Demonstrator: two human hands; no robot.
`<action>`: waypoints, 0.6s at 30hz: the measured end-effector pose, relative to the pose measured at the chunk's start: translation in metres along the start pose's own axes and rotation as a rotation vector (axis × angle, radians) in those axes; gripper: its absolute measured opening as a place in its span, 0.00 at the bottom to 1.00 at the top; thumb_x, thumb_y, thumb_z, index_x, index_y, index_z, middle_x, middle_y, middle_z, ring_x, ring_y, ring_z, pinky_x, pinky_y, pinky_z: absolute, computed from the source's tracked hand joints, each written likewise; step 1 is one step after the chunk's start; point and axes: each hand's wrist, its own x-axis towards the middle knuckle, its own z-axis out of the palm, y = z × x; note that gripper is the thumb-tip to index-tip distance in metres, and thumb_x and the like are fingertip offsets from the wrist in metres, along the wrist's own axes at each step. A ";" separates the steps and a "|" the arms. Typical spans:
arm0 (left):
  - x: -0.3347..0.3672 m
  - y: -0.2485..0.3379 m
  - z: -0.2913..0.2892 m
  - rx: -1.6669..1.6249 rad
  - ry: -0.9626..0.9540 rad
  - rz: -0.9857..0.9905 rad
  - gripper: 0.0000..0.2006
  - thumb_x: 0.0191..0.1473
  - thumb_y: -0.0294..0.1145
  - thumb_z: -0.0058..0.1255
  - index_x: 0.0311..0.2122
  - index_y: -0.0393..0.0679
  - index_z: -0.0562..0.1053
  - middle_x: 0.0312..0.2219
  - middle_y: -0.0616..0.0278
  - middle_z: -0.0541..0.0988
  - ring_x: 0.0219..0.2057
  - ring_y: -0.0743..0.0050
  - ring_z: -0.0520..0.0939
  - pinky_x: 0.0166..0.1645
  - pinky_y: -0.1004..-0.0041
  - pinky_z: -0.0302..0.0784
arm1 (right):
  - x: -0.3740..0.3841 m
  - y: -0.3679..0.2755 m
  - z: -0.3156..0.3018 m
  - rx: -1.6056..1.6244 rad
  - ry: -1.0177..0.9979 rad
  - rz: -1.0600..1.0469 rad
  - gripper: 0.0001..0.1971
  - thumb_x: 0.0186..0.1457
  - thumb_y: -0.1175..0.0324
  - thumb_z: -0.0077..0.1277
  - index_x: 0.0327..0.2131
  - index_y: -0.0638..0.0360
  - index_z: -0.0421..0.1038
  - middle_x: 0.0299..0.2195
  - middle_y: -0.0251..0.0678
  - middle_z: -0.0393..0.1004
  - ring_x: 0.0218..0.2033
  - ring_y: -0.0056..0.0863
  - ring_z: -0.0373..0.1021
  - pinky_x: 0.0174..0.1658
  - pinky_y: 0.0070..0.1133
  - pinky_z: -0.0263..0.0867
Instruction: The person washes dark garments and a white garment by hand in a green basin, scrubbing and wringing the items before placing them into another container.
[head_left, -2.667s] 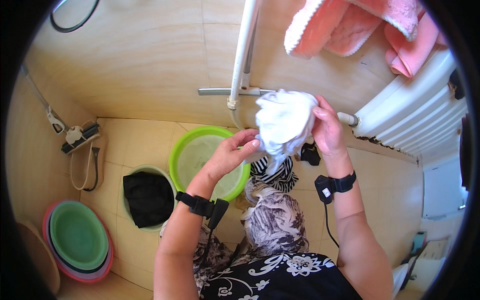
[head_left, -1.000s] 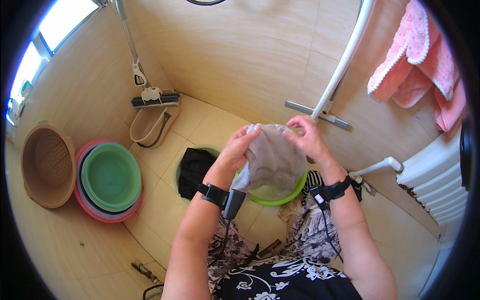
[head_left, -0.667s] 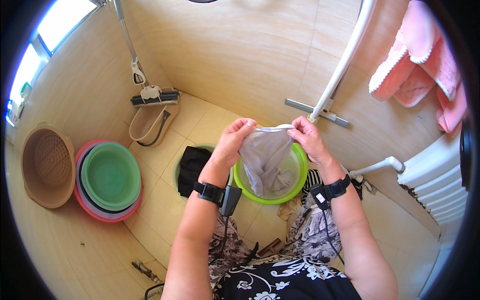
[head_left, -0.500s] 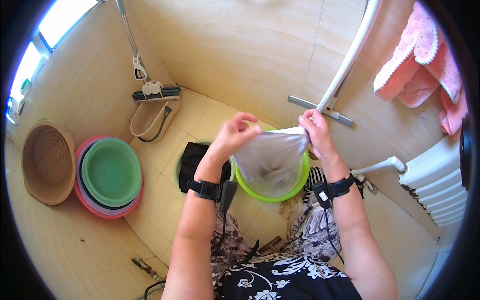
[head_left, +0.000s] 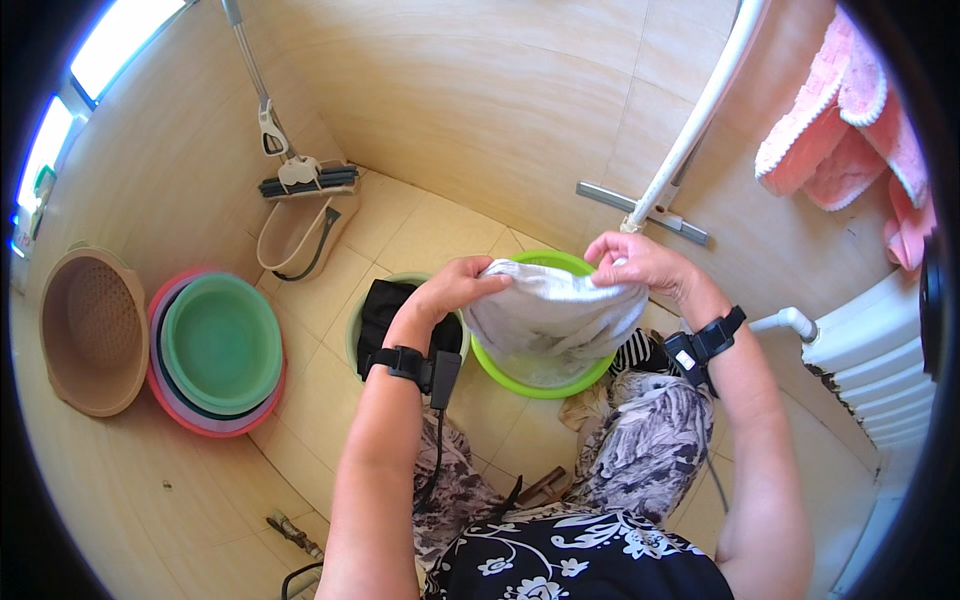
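Cloth (head_left: 550, 312) is hanging over the lime-green basin (head_left: 540, 391), fingers of the left hand (head_left: 452, 289) pinching its left edge, those of the right hand (head_left: 655, 268) gripping its right. Too light a pinch could be letting it slip, perhaps splashing the near floor (head_left: 492, 432).

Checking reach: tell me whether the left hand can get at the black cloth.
Probably yes, once freed: the left hand grips the white cloth, but the black cloth lies close by in the uncovered pale green basin.
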 end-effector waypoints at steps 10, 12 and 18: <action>0.108 -0.135 0.043 -0.011 0.647 0.121 0.21 0.50 0.34 0.54 0.48 0.35 0.70 0.42 0.49 0.77 0.42 0.59 0.79 0.47 0.67 0.73 | 0.038 0.149 -0.029 -1.043 0.005 0.401 0.27 0.44 0.58 0.61 0.48 0.56 0.70 0.43 0.46 0.73 0.47 0.44 0.69 0.51 0.30 0.65; 0.097 -0.201 0.048 0.088 0.715 0.075 0.21 0.49 0.33 0.53 0.48 0.35 0.70 0.42 0.47 0.77 0.45 0.55 0.78 0.50 0.65 0.72 | 0.050 0.175 -0.012 -1.065 -0.071 0.249 0.32 0.44 0.57 0.60 0.55 0.52 0.65 0.55 0.47 0.63 0.54 0.43 0.63 0.56 0.29 0.61; 0.074 -0.275 0.116 0.509 0.565 -0.160 0.31 0.46 0.33 0.55 0.57 0.44 0.63 0.55 0.43 0.65 0.56 0.43 0.66 0.58 0.58 0.63 | 0.081 0.233 0.005 -1.090 -0.117 0.161 0.39 0.45 0.55 0.60 0.61 0.47 0.55 0.64 0.46 0.45 0.62 0.47 0.50 0.61 0.33 0.54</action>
